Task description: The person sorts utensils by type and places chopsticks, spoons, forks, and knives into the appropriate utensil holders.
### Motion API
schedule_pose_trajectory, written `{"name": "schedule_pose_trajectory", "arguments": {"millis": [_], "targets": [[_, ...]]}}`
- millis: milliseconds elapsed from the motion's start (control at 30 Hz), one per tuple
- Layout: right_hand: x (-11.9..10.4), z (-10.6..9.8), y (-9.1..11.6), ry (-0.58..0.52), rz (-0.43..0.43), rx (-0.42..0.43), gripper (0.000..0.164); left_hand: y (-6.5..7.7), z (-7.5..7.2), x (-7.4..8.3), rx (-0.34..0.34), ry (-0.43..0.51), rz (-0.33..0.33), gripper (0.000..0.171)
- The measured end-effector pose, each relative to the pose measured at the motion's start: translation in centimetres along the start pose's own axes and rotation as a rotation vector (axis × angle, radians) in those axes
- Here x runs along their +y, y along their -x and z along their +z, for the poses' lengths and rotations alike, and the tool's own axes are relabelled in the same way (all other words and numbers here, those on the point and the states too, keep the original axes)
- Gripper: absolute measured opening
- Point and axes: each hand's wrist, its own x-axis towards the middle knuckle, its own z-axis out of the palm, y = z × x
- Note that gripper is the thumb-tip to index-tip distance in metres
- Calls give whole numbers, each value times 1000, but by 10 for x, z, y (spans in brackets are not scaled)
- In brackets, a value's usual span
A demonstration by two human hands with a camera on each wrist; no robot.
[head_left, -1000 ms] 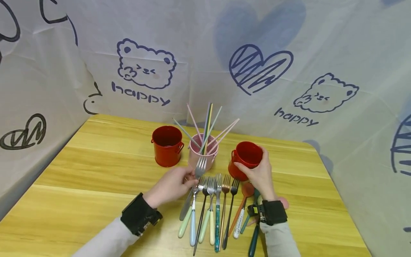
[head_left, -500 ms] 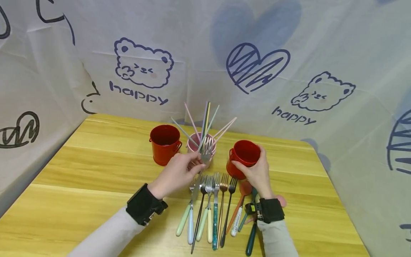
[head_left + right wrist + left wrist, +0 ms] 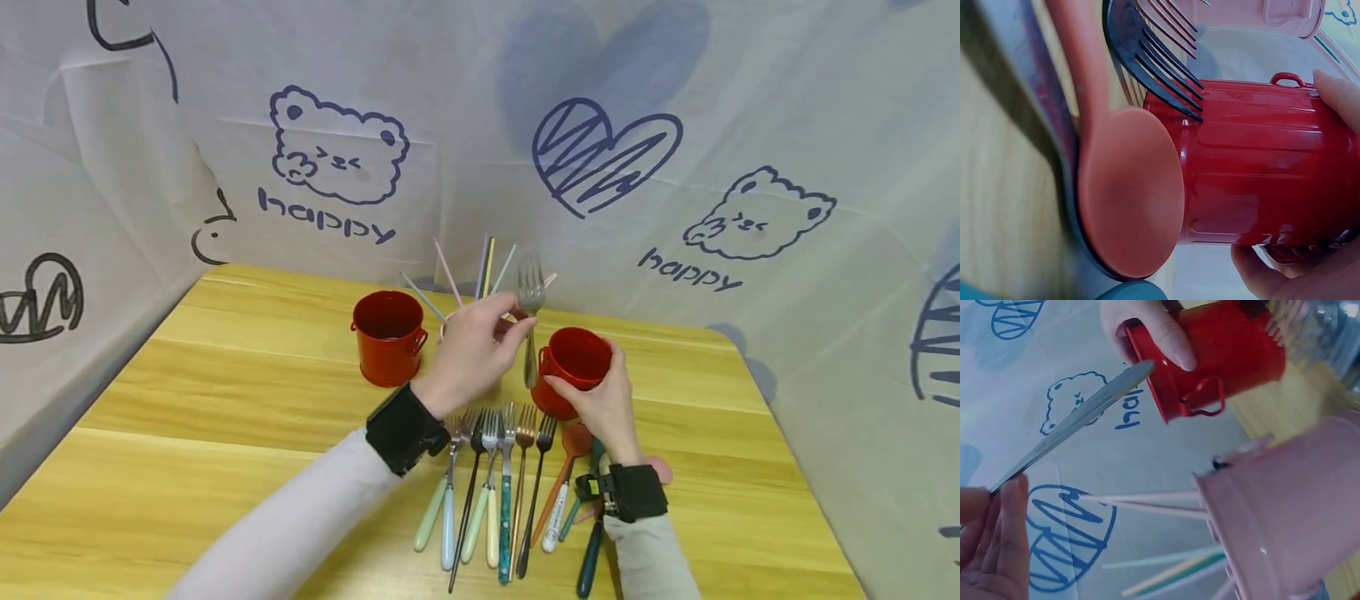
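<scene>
My left hand (image 3: 476, 346) pinches a silver fork (image 3: 532, 287) between thumb and fingers. The fork is upright, tines up, with its handle end hanging by the left side of the right red bucket (image 3: 557, 398), in the air in the left wrist view. My right hand (image 3: 609, 410) holds that bucket near its rim, thumb on the near side. Behind my left hand stands a pink bucket (image 3: 1285, 506) of thin coloured straw-like sticks (image 3: 487, 267); the hand hides most of it in the head view.
Another red bucket (image 3: 388, 354) stands to the left. Several forks lie in a row on the wooden table (image 3: 187, 467), one with a teal handle (image 3: 505, 525). To their right lie an orange spoon (image 3: 577, 439) and other spoons, partly under my right wrist.
My left hand has lifted the fork off the row and carried it up and right, past the pink bucket to the right red bucket. My right hand stays on its bucket.
</scene>
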Motion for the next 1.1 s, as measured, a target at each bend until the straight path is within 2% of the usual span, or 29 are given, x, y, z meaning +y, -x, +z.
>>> {"name": "schedule_pose_trajectory", "arguments": {"millis": [167,367,567,700,800,933,1000,1100], "targets": [[1,0,-2,-9,7,0,93,-12,12,3,45,72,21,10],[1,-1,-2,-11,9,-6,92,-18,31,0,95,119,30,11],[0,-1,-1,-5,4,-16,92,-20,50,-4,83,120,12,11],[-1,-1,-1,-7,4,-25,92,-18,59,-6,-3,68,-63,9],[-4,-3,0,-18,1,-39,91,-14,64,-6,-117,15,-140,11],[-21,-6,4,-36,-11,-54,87,-7,68,-8,-247,-27,-231,16],[-31,-8,6,-36,-11,-57,86,-4,67,-9,-275,-33,-255,18],[-40,-10,8,-31,-7,-59,85,0,63,-10,-282,-42,-245,18]]}}
